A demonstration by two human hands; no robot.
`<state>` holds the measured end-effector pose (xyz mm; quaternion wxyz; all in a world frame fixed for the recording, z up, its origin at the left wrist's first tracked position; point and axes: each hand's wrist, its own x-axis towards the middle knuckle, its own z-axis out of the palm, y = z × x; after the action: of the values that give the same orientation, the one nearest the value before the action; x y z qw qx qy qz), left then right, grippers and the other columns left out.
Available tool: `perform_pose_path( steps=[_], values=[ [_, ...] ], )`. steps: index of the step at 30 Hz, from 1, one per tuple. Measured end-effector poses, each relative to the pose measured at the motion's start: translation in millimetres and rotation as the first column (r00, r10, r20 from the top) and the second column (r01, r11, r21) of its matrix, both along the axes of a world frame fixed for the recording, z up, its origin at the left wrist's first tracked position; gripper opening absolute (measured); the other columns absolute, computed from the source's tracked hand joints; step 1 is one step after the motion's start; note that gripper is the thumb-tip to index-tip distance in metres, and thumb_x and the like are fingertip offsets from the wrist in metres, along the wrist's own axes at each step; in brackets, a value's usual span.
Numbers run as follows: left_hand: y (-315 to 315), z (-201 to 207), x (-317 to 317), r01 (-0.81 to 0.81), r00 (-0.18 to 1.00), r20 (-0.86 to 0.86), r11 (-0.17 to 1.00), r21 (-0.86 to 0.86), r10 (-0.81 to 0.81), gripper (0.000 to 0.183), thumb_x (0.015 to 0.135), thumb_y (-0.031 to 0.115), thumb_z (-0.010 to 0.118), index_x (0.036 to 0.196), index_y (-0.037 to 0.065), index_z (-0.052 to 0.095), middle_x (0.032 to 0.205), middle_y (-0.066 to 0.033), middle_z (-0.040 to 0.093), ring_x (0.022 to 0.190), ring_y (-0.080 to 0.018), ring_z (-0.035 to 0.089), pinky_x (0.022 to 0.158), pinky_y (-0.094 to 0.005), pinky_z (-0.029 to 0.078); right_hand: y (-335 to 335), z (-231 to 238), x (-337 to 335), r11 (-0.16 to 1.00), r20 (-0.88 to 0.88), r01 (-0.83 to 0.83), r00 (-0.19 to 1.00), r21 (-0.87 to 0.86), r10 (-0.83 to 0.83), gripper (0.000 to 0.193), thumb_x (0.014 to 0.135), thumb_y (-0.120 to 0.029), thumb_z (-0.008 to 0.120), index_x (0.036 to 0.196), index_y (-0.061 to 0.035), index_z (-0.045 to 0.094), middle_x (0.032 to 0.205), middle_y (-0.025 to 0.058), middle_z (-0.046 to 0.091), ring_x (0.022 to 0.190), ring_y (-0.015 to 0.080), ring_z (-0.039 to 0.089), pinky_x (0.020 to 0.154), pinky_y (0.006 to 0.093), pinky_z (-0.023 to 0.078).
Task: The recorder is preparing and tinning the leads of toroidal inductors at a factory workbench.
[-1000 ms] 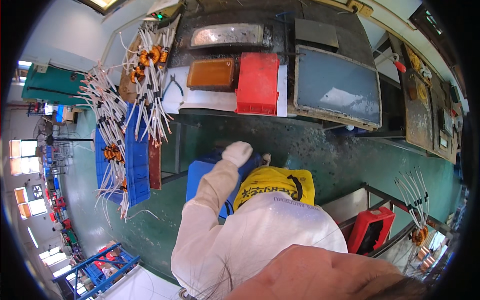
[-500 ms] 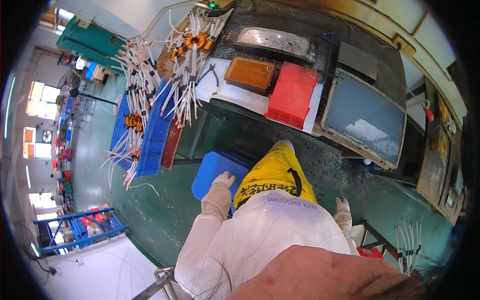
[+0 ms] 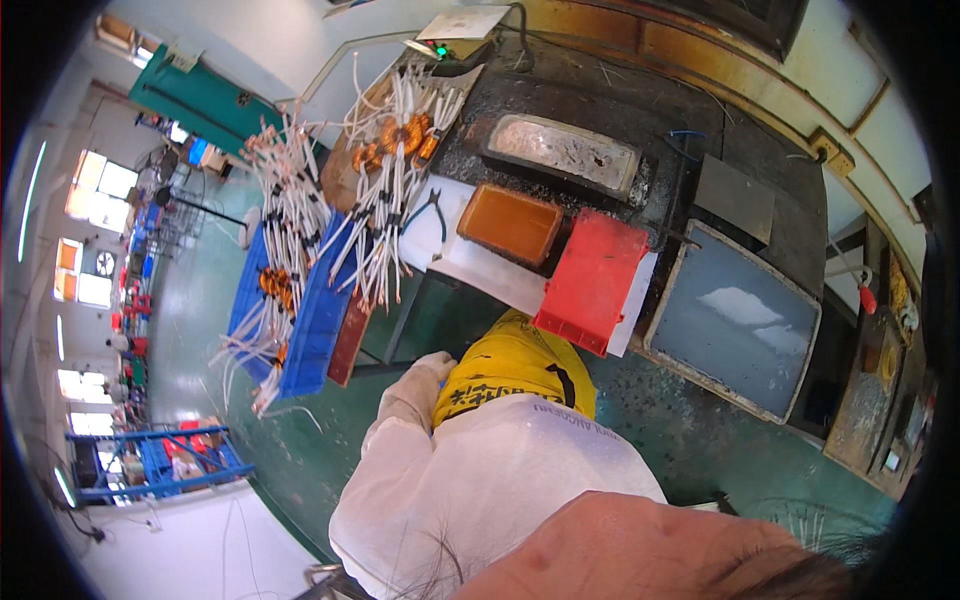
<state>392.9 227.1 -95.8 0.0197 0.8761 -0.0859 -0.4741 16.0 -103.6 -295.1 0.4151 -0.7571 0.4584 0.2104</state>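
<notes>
The left hand, gloved, is low beside the yellow apron, well apart from the worktop. Its fingers show too small to tell whether they are apart or together, and nothing can be made out in them. The right hand is out of view, so I cannot tell how its fingers stand.

The coils lie in two groups: one on a board at the worktop's left end, another in the blue bin just beside it. Their white wires already carry black bands, and many tips look copper-coloured, so winding and banding appear done on these. Which group is further along cannot be told. No coil rests in the metal trough, the amber tray or the grey tray. The pliers lie unused between the coils and the amber tray, with the red bin on that tray's other side. Whatever handling remains for the coils, none seems under way now.
</notes>
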Motion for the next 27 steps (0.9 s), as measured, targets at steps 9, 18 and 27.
perform_pose_path(
  steps=[9,18,27],
  values=[
    [-5.9,56.4,114.9,0.198,0.98,0.03,0.98,-0.01,-0.198,0.047,0.09,0.041,0.051,0.124,0.01,0.058,0.123,-0.0185,0.06,0.118,-0.0339,0.054,0.1,-0.0384,0.041,159.2,61.5,36.7,0.921,-0.153,0.384,0.916,0.063,-0.372,0.035,0.087,-0.033,0.056,0.111,-0.0095,0.064,0.108,0.0204,0.066,0.104,0.038,0.061,0.09,0.0451,0.048],
    [12.9,-10.2,142.9,0.397,0.907,0.01,0.845,-0.359,-0.422,0.051,0.091,0.045,0.053,0.125,0.006,0.055,0.117,-0.0184,0.063,0.11,-0.0323,0.06,0.093,-0.038,0.046,211.8,69.5,-7.4,0.636,0.087,0.766,0.643,-0.09,-0.761,0.046,0.092,-0.036,0.053,0.125,-0.0031,0.054,0.122,0.0209,0.06,0.114,0.034,0.057,0.097,0.04,0.045],
    [114.9,-46.3,169.9,0.412,0.888,0.35,0.853,-0.32,-0.298,0.041,0.094,0.029,0.052,0.119,-0.004,0.054,0.113,-0.0255,0.062,0.108,-0.0392,0.058,0.089,-0.0415,0.046,269.8,194.7,-47.1,0.386,0.214,0.873,0.455,-0.299,-0.864,0.038,0.091,-0.031,0.056,0.12,-0.0074,0.058,0.113,0.0117,0.066,0.104,0.0244,0.062,0.09,0.0334,0.047]
  ],
)
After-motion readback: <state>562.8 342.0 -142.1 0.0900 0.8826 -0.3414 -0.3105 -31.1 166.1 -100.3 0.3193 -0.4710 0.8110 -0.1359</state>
